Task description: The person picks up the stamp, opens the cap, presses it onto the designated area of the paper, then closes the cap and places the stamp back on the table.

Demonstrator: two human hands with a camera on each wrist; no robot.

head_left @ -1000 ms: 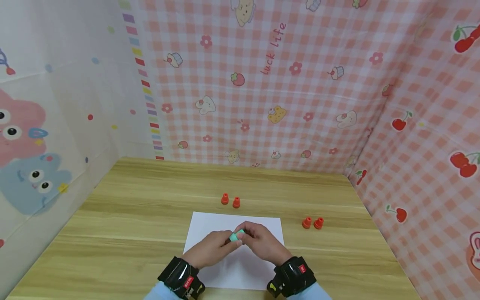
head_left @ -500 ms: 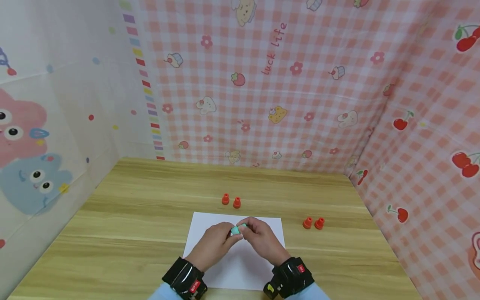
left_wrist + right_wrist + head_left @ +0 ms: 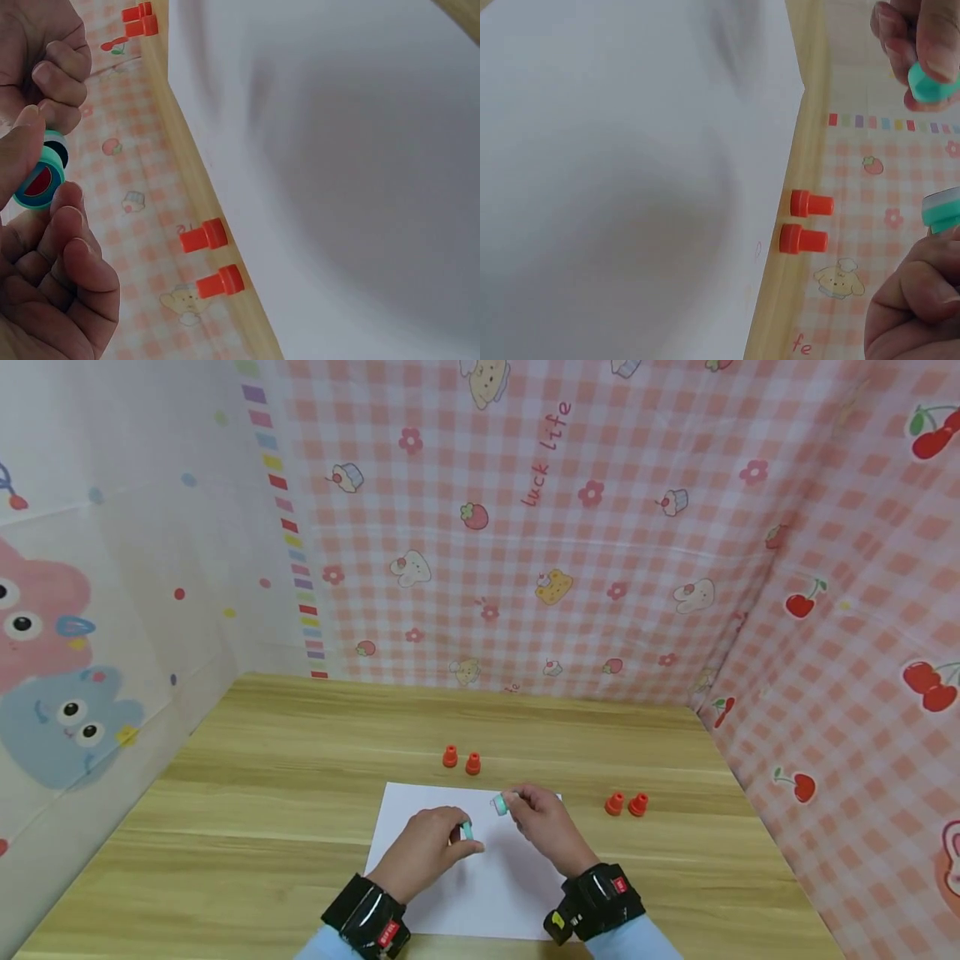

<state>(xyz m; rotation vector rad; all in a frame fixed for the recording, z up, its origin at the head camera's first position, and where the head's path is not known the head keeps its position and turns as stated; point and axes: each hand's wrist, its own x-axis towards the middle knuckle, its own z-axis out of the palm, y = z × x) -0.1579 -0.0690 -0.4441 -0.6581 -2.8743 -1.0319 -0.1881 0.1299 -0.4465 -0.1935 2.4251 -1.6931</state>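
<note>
Above the white sheet [image 3: 480, 906], the left hand [image 3: 431, 847] pinches a small teal piece [image 3: 467, 831], while the right hand [image 3: 546, 828] pinches a pale-rimmed teal piece [image 3: 500, 805], well clear of the sheet; the two pieces are apart. Both are gripped by their sides, seemingly to leave the round ends uncovered. The pale rim points left, towards the left hand, its axis running roughly left to right; fingers hide too much of the other's length to tell. One red pair [image 3: 450, 757] stands upright beyond the far edge, another red pair [image 3: 614, 805] to the right.
</note>
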